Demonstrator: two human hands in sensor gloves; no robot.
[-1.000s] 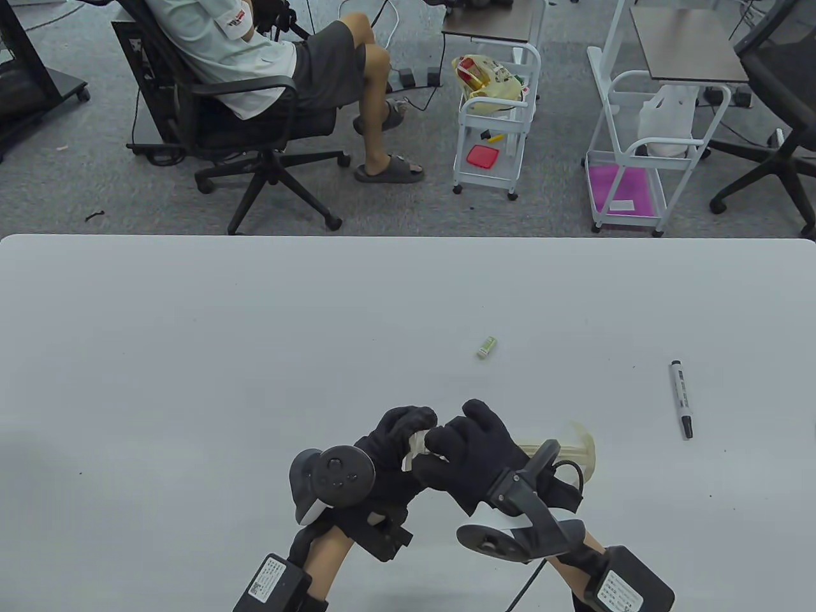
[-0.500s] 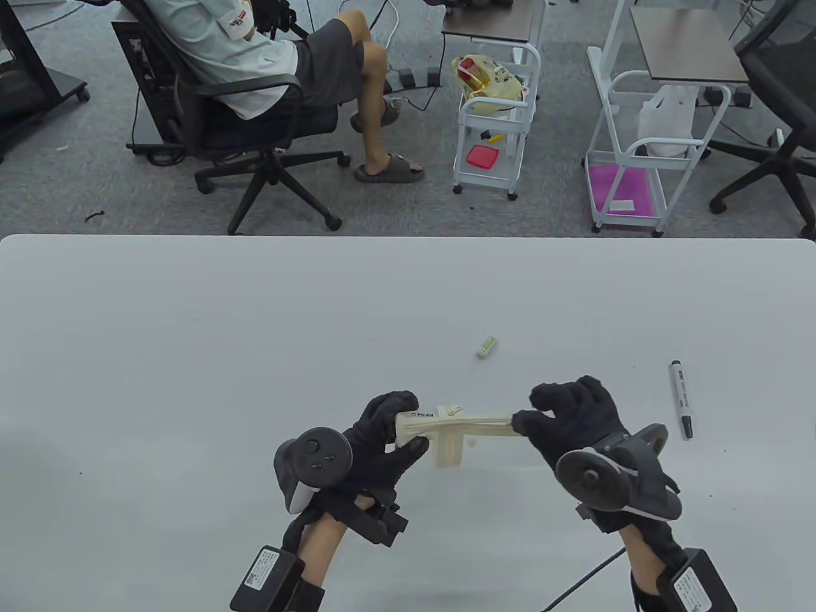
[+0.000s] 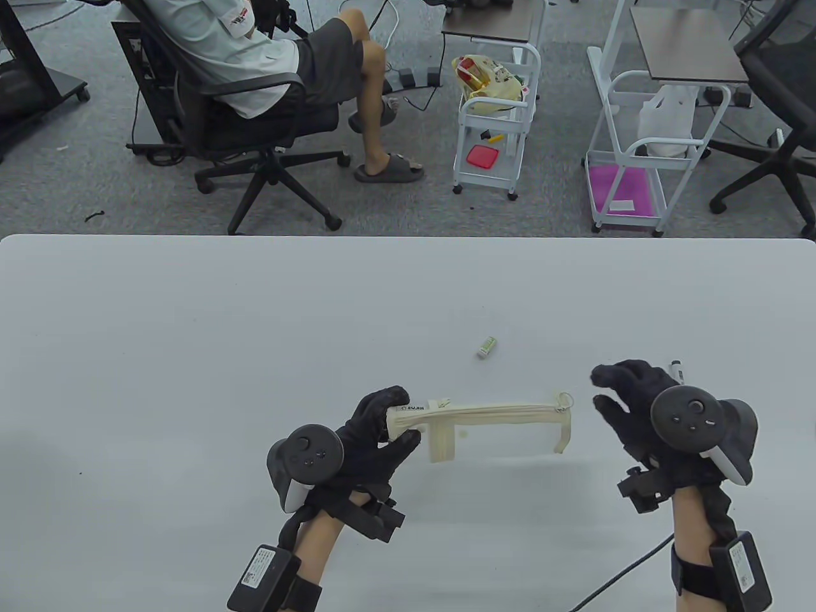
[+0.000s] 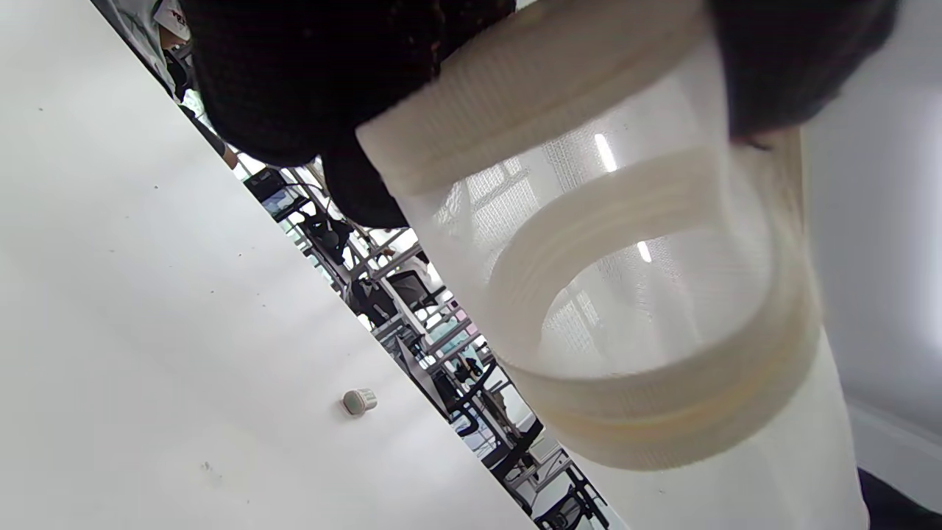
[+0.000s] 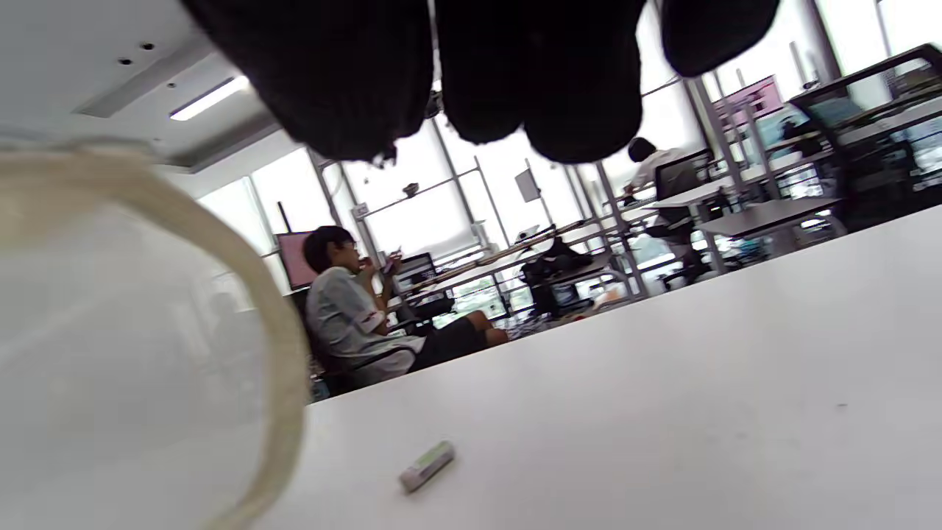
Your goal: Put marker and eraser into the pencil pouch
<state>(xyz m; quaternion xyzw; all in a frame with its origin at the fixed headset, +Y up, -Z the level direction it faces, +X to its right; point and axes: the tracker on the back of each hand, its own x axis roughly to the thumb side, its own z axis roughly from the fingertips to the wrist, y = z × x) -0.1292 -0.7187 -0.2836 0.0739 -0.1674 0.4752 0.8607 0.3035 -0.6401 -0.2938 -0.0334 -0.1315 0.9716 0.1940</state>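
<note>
A broad white table [image 3: 191, 331] filled the near half of the table view, its top bare but for a few dark specks. Behind it lay grey carpet, where a seated person [image 3: 268, 57] leaned in a black office chair [image 3: 248, 134]. Two white rolling carts [image 3: 494, 121] stood to the right, the nearer one holding a yellow bag.

The left hand [image 3: 366, 440] gripped one end of the pale mesh pencil pouch [image 3: 497, 430], holding it stretched out sideways just above the table. The right hand [image 3: 628, 408] hovered beside the pouch's far end, fingers spread and touching nothing.

The small green-and-white eraser [image 3: 486, 346] lay on the table beyond the pouch. The marker [image 3: 676, 368] was mostly hidden behind the right hand, only its tip showing.
</note>
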